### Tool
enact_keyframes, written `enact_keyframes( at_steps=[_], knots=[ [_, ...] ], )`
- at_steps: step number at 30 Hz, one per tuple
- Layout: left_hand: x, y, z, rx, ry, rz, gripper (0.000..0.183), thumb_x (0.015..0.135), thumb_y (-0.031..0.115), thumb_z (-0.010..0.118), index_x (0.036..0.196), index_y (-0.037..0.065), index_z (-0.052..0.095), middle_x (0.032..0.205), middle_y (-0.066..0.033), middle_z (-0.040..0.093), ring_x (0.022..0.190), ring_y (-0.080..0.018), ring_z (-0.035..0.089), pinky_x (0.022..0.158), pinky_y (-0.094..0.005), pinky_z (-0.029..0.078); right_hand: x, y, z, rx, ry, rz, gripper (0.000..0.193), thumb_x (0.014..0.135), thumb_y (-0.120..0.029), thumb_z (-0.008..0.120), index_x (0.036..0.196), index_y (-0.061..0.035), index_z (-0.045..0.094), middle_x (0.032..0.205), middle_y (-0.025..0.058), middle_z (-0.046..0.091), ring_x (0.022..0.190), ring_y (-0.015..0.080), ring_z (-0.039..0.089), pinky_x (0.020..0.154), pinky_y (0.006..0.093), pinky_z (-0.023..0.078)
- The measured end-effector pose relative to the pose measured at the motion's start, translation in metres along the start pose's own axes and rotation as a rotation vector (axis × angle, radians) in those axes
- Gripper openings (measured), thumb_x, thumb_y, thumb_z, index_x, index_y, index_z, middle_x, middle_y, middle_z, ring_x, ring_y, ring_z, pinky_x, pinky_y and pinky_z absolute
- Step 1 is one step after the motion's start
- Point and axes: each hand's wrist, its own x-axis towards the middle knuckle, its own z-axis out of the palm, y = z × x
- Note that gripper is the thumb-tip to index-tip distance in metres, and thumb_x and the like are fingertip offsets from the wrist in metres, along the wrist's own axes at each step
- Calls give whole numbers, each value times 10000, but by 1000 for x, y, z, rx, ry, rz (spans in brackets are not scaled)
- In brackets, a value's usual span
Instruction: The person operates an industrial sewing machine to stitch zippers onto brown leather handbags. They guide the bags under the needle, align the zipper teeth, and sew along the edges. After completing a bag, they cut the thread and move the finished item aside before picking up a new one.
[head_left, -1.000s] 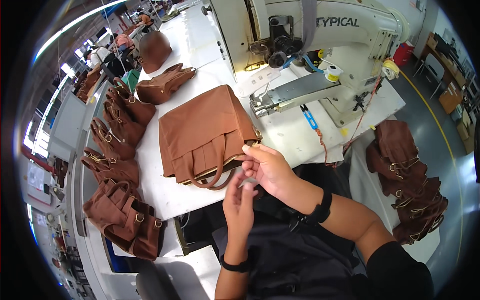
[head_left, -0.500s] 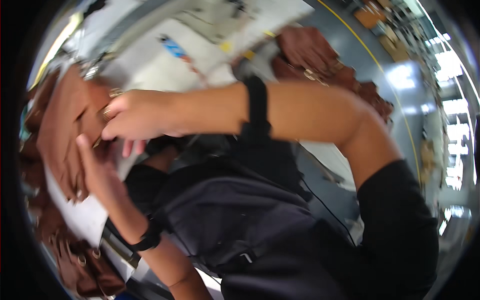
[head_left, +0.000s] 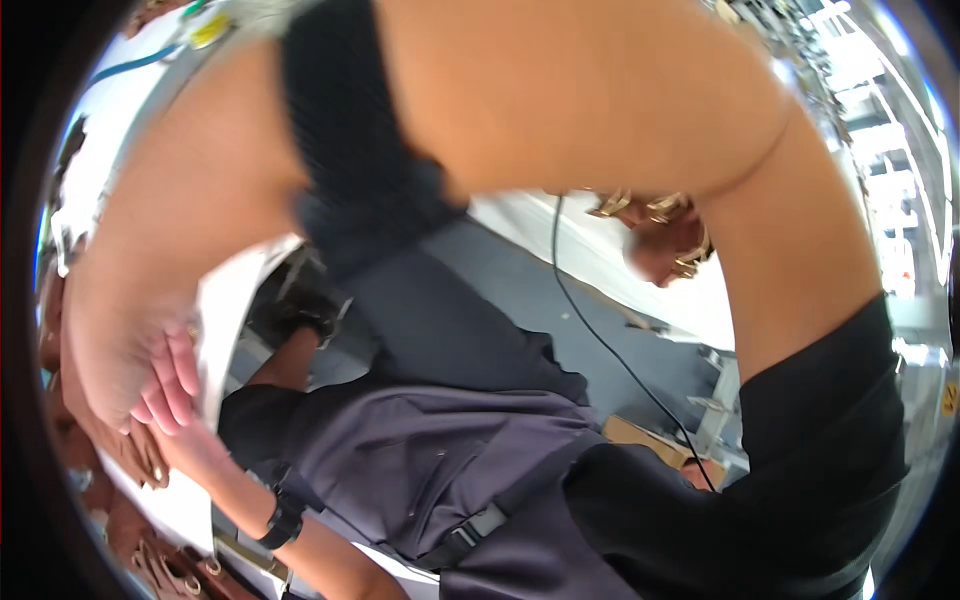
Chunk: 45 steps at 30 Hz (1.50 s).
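My right arm, with a black band, arches across the top of the view from the right. At the left its hand (head_left: 130, 365), my right hand, is bent down with several fingers curled inward; its thumb side and anything it grips are hidden. My left hand (head_left: 190, 450) reaches up from below, a black watch (head_left: 281, 518) on its wrist. Its fingers are covered by the right hand. A brown leather bag (head_left: 118, 445) shows under and beside both hands, mostly blocked by them.
More brown leather bags with gold rings (head_left: 150, 560) lie along the lower left edge. At the right, a brown piece with gold hardware (head_left: 668, 235) sits on a white surface (head_left: 600, 255). A black cable (head_left: 600, 338) hangs above the grey floor. A blue tube (head_left: 135, 65) runs at the top left.
My right arm has risen closer to the camera, its hand shifting left and down. The view has moved, and most of the leather bag and the worktable have gone out of sight.
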Motion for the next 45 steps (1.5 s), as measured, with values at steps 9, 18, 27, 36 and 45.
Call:
enact_keyframes(
  at_steps=[9, 18, 27, 36, 45],
  knots=[
    [3, 47, 19, -404, 17, -329, 410, 1093, 392, 589, 1272, 31, 663, 1057, -125, 756, 950, -208, 715, 874, -342, 570, 41, 52, 87, 1252, 757, -250, 355, 1072, -302, 556, 984, 8, 705, 762, 65, 679, 616, 107, 611, 556, 249, 479],
    [3, 50, 32, -343, 90, -237, 434, 1063, 357, 653, 1316, 4, 652, 1219, -117, 732, 1105, -200, 686, 979, -354, 529, 57, 66, 96, 1483, 571, -130, 432, 1073, -461, 584, 1119, -49, 704, 899, 84, 734, 703, 154, 658, 635, 300, 527],
    [17, 10, 22, -49, 137, -87, 440, 1055, 325, 669, 1366, 16, 652, 1195, -54, 718, 1010, -129, 681, 875, -282, 546, 67, 61, 120, 972, 1022, -418, 307, 1045, -229, 677, 1293, -48, 675, 1051, 62, 724, 863, 119, 680, 741, 269, 543],
    [27, -19, -4, -175, 80, -133, 459, 1111, 260, 552, 1451, -47, 565, 1275, -139, 678, 1163, -192, 660, 943, -313, 535, 46, 50, 46, 264, 314, 84, 349, 868, -163, 584, 1117, -4, 770, 962, 167, 806, 885, 255, 780, 825, 392, 622],
    [35, -52, -28, -145, -10, -169, 499, 1092, 285, 559, 1484, -19, 507, 1399, -158, 603, 1279, -219, 605, 1038, -329, 508, 52, 47, 46, 790, 304, -20, 367, 948, -204, 494, 1155, 63, 636, 988, 254, 737, 798, 330, 721, 761, 444, 587]
  ],
)
